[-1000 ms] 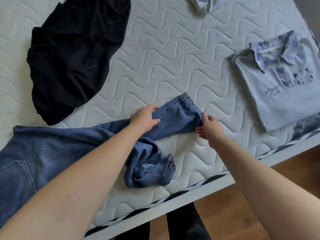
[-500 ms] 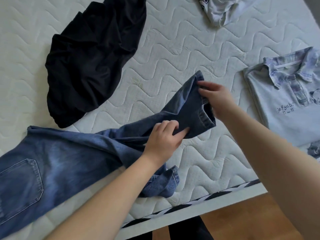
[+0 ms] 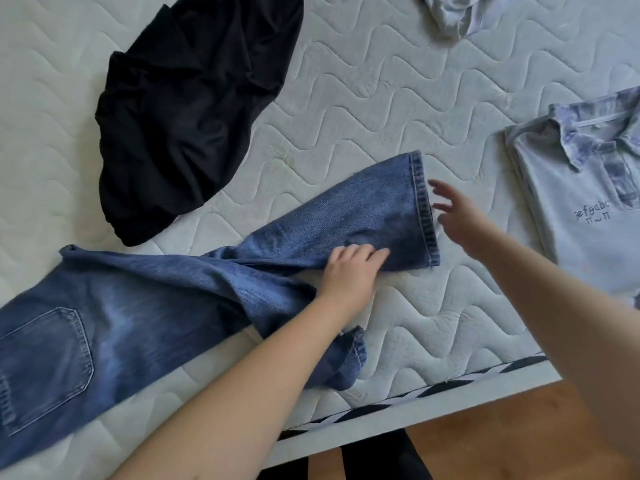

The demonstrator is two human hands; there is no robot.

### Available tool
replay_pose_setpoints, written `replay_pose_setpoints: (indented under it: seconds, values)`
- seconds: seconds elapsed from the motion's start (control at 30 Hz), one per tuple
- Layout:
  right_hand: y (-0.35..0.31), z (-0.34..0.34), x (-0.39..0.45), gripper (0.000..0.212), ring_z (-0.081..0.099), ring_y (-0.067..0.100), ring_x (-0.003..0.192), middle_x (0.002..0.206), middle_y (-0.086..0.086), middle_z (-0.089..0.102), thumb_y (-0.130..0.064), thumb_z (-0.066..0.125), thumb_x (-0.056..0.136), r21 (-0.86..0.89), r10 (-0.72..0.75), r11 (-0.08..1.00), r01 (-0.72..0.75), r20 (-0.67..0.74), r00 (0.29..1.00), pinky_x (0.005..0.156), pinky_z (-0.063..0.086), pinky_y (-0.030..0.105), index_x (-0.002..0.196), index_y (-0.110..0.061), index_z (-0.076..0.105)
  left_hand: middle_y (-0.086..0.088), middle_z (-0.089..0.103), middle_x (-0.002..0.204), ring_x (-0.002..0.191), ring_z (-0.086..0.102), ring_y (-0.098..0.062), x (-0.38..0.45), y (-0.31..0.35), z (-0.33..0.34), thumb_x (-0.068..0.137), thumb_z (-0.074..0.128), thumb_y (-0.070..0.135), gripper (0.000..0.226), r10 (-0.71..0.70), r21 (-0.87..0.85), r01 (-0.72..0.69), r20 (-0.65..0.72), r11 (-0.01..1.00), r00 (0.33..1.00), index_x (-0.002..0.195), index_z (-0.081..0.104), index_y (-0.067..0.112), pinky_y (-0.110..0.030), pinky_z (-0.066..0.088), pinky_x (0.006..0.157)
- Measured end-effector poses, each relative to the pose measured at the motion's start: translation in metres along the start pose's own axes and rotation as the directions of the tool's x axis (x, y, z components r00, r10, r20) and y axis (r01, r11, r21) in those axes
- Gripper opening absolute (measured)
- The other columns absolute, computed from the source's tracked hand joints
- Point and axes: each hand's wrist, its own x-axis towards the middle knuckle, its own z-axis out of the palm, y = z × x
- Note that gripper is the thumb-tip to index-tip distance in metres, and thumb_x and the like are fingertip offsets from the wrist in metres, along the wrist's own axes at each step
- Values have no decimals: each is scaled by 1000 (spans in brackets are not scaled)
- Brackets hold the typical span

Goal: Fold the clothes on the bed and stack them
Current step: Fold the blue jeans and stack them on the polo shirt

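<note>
A: Laying the jeans [image 3: 194,299] flat on the bed [image 3: 346,81], I think. One leg is straight. The other is bunched near the edge.

B: And the hands?

A: The left hand [image 3: 349,271] pinches the straight leg. The right hand [image 3: 457,216] is spread, holding nothing, just beside the hem.

B: Next?

A: Probably pull out the bunched leg.
</note>
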Motion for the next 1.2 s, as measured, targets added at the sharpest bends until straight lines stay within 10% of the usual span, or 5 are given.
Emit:
replay_pose_setpoints:
  seconds: [0.3, 0.6, 0.83, 1.07, 1.2]
  values:
    - [36, 13, -16, 78, 37, 31, 131, 150, 5, 36, 3, 56, 83, -684, -290, 685, 253, 63, 955, 107, 30, 46, 147, -39, 39, -4, 52, 123, 114, 47, -26, 11, -30, -6, 99, 37, 12, 35, 14, 182, -17, 17, 983, 1000, 129, 53, 20, -36, 34, 90]
    - [5, 16, -23, 57, 18, 33, 147, 161, 8, 19, -29, 80, 76, -446, -403, 819, 359, -2, 915, 117, 13, 52, 129, -34, 60, 11, 67, 72, 67, 55, 1, 16, -70, -140, 94, 54, 38, 17, 0, -705, 16, 23, 709, 1000, 81, 63, 31, -17, 44, 70]
    - [0, 53, -37, 136, 2, 19, 150, 164, -2, -4, -63, 83, 55, -449, -354, 772, 449, 283, 891, 118, -4, 49, 157, -28, -1, -6, 67, 89, 84, 60, -16, 36, -70, -183, 101, 50, 33, 25, -31, -840, 65, 57, 538, 998, 96, 69, 17, -29, 49, 78]
    - [-34, 82, -18, 50, 31, 24, 143, 150, 4, 43, -28, 61, 91, -270, -174, 957, 110, -226, 958, 115, 22, 47, 140, -23, 49, -3, 69, 87, 80, 62, -13, 37, -68, -177, 101, 51, 30, 23, 7, -843, 91, 112, 530, 994, 96, 68, 16, -25, 51, 75]
    - [-26, 45, -39, 7, 65, 24, 92, 92, 2, 71, -21, 59, 91, 120, -116, 981, 153, -269, 956, 75, 50, 37, 91, -22, 67, 1, 73, 84, 78, 65, -14, 42, -74, -181, 90, 66, 35, 8, -35, -785, 32, 13, 619, 999, 87, 68, 29, -30, 51, 79]
